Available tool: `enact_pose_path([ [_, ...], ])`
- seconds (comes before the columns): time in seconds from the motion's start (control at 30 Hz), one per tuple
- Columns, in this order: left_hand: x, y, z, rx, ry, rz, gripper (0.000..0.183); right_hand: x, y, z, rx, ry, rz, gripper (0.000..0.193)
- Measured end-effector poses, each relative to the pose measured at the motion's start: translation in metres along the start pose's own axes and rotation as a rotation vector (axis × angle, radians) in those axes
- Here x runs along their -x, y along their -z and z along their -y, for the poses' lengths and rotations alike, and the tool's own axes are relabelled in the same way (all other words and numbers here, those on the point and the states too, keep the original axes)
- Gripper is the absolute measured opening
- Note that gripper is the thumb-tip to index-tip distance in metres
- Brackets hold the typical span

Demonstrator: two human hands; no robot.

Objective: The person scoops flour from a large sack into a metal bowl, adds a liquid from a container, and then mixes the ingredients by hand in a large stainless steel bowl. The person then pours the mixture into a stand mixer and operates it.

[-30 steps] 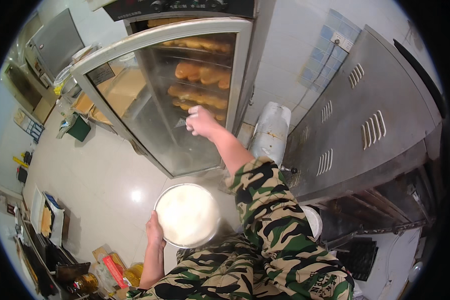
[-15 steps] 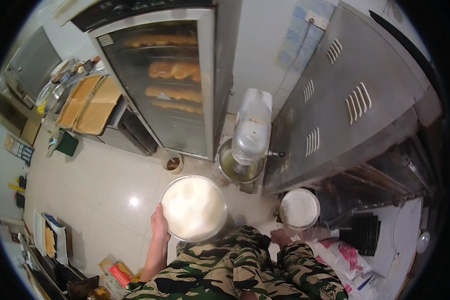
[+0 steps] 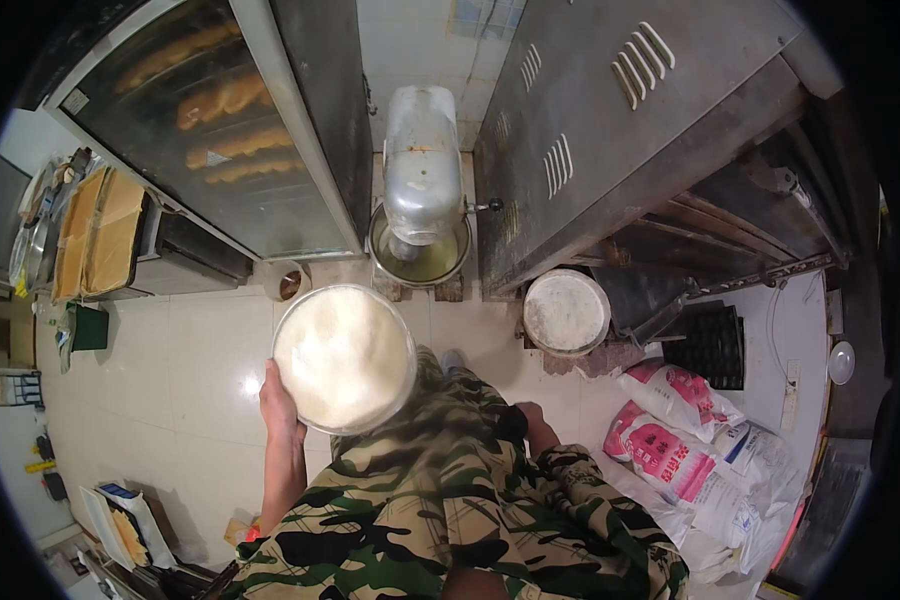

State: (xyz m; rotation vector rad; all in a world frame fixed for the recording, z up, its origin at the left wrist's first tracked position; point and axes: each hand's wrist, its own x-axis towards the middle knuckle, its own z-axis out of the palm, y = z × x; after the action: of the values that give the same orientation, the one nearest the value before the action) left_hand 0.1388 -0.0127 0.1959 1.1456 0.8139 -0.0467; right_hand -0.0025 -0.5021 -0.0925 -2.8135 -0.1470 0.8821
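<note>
My left hand [image 3: 281,402] grips the left rim of a round bowl [image 3: 411,352], its fingers going underneath. Pale cream powder or fine grains fill the bowl [image 3: 345,358] nearly to the rim, heaped unevenly. The bowl is held level in front of my body, over the floor. My right hand [image 3: 536,420] hangs beside my camouflage clothing, its fingers mostly hidden; a dark patch lies against it that I cannot make out. Beyond the bowl stands a metal stand mixer [image 3: 422,170], its head over a steel mixing bowl [image 3: 378,240] with pale yellowish contents.
A glass-door cabinet [image 3: 210,120] with browned loaves stands far left. Along the right runs a grey metal cabinet [image 3: 600,130]. A white-dusted round lidded bucket [image 3: 567,312], printed sacks [image 3: 670,455] and a black crate [image 3: 705,345] sit on the right. A small tub [image 3: 288,281] is by the cabinet.
The view has turned right and moved forward; the mixer and cabinets sit higher and further left. The bowl stays in my left hand. My right hand has come away from the bucket toward my body.
</note>
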Motion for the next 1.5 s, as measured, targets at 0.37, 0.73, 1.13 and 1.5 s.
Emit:
enact_pose_path([
  [0.37, -0.001, 0.011, 0.006, 0.04, -0.017, -0.059, 0.061, -0.047, 0.024, 0.01, -0.21, -0.137, -0.004, 0.016],
  [0.73, -0.004, 0.013, 0.009, 0.082, 0.0, -0.062, 0.063, -0.037, 0.0, -0.011, 0.021, -0.021, 0.063, 0.027],
  [1.13, -0.004, 0.006, 0.0, 0.064, -0.048, -0.104, 0.065, -0.053, 0.042, 0.024, 0.002, -0.089, 0.025, 0.023],
  [1.5, -0.01, -0.002, 0.001, 0.058, -0.048, -0.095, 0.064, -0.052, 0.036, 0.018, 0.036, -0.12, 0.123, 0.026],
])
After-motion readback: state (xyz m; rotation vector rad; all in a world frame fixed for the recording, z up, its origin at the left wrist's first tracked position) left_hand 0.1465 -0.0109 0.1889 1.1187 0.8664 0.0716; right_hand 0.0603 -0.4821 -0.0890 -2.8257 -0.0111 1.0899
